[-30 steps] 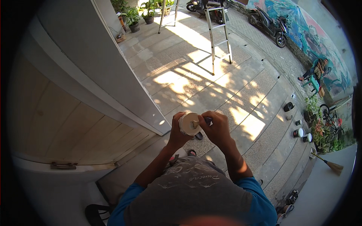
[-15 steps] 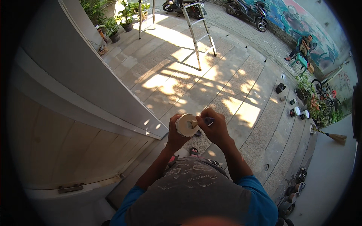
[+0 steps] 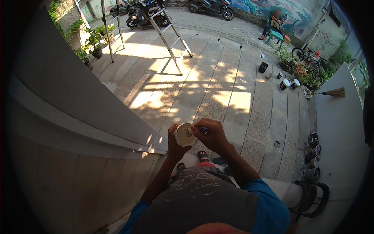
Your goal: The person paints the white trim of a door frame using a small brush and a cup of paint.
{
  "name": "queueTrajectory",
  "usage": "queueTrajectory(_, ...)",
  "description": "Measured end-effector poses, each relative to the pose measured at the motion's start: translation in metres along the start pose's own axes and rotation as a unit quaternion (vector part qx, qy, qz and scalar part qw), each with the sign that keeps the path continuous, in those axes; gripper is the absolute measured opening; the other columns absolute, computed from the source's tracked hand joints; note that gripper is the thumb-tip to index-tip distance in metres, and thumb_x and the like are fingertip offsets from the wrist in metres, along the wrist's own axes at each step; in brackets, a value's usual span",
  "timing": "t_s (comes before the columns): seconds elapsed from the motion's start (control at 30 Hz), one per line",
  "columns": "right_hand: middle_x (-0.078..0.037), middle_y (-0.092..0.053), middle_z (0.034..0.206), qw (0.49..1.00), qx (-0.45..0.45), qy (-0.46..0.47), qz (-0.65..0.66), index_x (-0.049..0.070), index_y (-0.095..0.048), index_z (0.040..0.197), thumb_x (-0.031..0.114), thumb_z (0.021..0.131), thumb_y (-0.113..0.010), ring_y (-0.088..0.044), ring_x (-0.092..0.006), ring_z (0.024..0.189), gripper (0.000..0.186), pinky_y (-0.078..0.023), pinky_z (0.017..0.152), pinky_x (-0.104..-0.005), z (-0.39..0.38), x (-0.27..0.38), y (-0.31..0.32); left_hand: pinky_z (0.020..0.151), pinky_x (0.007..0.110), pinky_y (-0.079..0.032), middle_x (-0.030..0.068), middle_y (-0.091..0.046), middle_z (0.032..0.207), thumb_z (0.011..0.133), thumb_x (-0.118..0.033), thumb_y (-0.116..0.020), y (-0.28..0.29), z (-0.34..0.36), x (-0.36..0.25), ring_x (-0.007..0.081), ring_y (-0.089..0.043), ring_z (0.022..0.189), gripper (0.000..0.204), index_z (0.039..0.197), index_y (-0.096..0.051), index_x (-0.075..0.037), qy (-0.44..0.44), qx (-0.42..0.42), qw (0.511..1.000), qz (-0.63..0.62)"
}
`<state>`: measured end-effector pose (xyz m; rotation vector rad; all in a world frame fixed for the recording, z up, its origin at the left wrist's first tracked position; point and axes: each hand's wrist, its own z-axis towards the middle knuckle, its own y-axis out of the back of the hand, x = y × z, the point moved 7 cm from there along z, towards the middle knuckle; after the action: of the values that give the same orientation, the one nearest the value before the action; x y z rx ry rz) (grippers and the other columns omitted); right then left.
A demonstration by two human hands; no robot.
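At the centre, in front of my body, my left hand is closed round the side of a round container of cream-coloured paint with a ragged whitish rim. My right hand grips a paintbrush by its dark purplish handle, with the bristle end down in or on the paint inside the container. The bristles are partly coated and small to make out. My sandalled feet show below the container on the paving.
A wooden door and grey wall are on my left. Ahead stand aluminium ladders, potted plants and motorbikes. A person sits on a green stool. Paint buckets, a broom and bicycles lie right.
My view has swung right, toward the side with the door moving lower and the street more level. Both hands have shifted slightly down and left in view, still holding the container and brush.
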<state>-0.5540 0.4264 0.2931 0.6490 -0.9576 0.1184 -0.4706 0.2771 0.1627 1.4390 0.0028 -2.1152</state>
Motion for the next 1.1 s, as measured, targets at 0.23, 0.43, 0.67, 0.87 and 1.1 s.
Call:
queueTrajectory(0.23, -0.009, -0.071, 0.080, 0.999, -0.024, -0.035, -0.023, 0.007, -0.074, 0.088, 0.028, 0.090, -0.076, -0.071, -0.0278, 0.073, 0.022, -0.056, 0.066, -0.0387, -0.033, 0.018, -0.031, 0.107, 0.046, -0.044, 0.0170, -0.045, 0.136, 0.060, -0.004, -0.092, 0.028, -0.033, 0.001, 0.0353, -0.049, 0.129, 0.100, 0.142, -0.036, -0.010, -0.019, 0.015, 0.999, -0.030)
queueTrajectory(0.43, -0.011, -0.072, 0.079, 0.997, -0.033, -0.005, -0.069, 0.005, -0.074, 0.088, 0.027, 0.090, -0.076, -0.072, -0.0265, 0.070, 0.022, -0.057, 0.065, -0.0367, -0.054, 0.040, -0.043, 0.106, 0.044, -0.046, 0.0157, -0.044, 0.136, 0.066, -0.012, -0.094, 0.044, -0.054, 0.002, 0.0308, -0.050, 0.128, 0.102, 0.145, -0.030, -0.007, -0.021, 0.036, 0.999, -0.025)
queueTrajectory(0.67, -0.011, -0.072, 0.079, 0.998, -0.036, -0.048, 0.013, 0.004, -0.075, 0.088, 0.023, 0.091, -0.077, -0.074, -0.0228, 0.069, 0.019, -0.057, 0.063, -0.0340, -0.074, 0.046, -0.030, 0.105, 0.043, -0.047, 0.0158, -0.044, 0.135, 0.066, -0.010, -0.093, 0.039, -0.068, -0.016, 0.0301, -0.051, 0.127, 0.102, 0.145, -0.029, -0.007, -0.011, 0.031, 0.999, -0.026)
queueTrajectory(0.87, -0.011, -0.073, 0.079, 0.998, -0.026, -0.051, 0.030, 0.002, -0.074, 0.087, 0.019, 0.091, -0.077, -0.074, -0.0213, 0.069, 0.018, -0.056, 0.063, -0.0323, -0.096, 0.052, -0.014, 0.104, 0.042, -0.048, 0.0154, -0.044, 0.134, 0.066, -0.009, -0.093, 0.029, -0.096, -0.036, 0.0283, -0.051, 0.127, 0.100, 0.144, -0.030, -0.007, 0.005, -0.004, 1.000, -0.029)
queueTrajectory(1.1, -0.007, -0.072, 0.074, 0.991, -0.005, -0.096, 0.095, -0.001, -0.074, 0.089, 0.012, 0.092, -0.076, -0.066, -0.0089, 0.068, 0.013, -0.051, 0.061, -0.0265, -0.130, 0.046, -0.014, 0.102, 0.040, -0.050, 0.0138, -0.049, 0.130, 0.067, -0.008, -0.092, 0.016, -0.145, -0.040, 0.0260, -0.055, 0.123, 0.096, 0.142, -0.031, -0.006, 0.015, -0.020, 1.000, -0.009)
